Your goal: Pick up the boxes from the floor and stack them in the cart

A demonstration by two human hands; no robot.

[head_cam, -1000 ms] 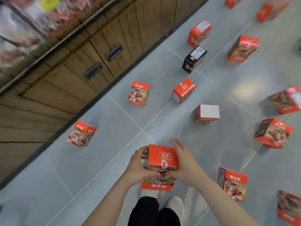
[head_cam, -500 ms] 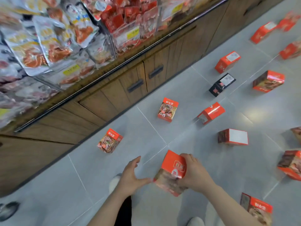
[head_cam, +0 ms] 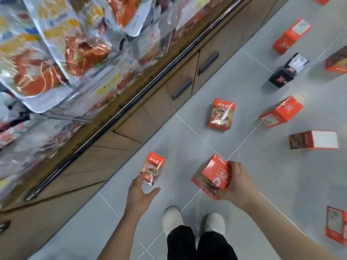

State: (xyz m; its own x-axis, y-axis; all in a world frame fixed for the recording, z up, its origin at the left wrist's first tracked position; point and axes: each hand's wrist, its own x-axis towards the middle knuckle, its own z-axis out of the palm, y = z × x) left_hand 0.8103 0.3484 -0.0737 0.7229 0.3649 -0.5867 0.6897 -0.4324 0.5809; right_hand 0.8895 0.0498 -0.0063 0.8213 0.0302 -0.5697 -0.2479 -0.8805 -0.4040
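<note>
Two hands are in view. Our right hand [head_cam: 237,184] grips a red rectangular cardboard box [head_cam: 214,177], held tilted above the grey tiled floor [head_cam: 262,184]. Our left hand [head_cam: 139,194], fingers spread and relaxed, reaches a second red cardboard box with a food picture [head_cam: 153,168] standing near the wooden cabinet base [head_cam: 105,162]; contact appears likely, but blur prevents confirmation. More red boxes lie scattered on the floor.
</note>
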